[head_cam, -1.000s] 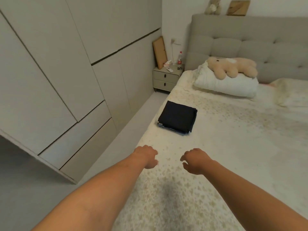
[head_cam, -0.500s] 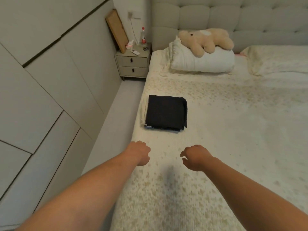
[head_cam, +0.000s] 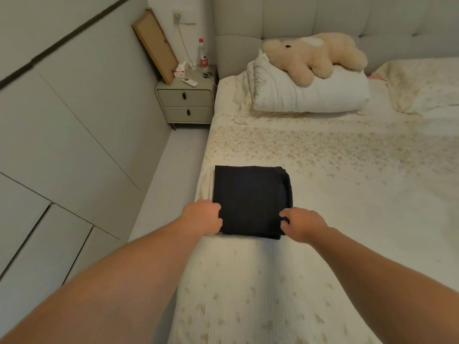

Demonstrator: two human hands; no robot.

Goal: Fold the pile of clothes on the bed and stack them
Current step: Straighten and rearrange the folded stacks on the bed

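Reaching forward over the last second, both hands have closed the gap to the folded black garment (head_cam: 250, 201), which they hung well short of before; they now meet its near corners. The garment lies as a neat dark square near the left edge of the bed (head_cam: 347, 194), towards the wardrobe side. No loose pile shows on the visible bedding, so the folding appears largely done, and this contact is judged to be a lift or a straightening of the stack.

The left hand (head_cam: 202, 217) sits at the near-left corner, fingers curled against the cloth edge; whether they grip under it cannot be told. The right hand (head_cam: 301, 225) pinches the near-right corner, thumb on top, fingers narrow and bent.

Beyond, a soft toy (head_cam: 315, 54) rests on a pillow (head_cam: 310, 95) at the headboard.
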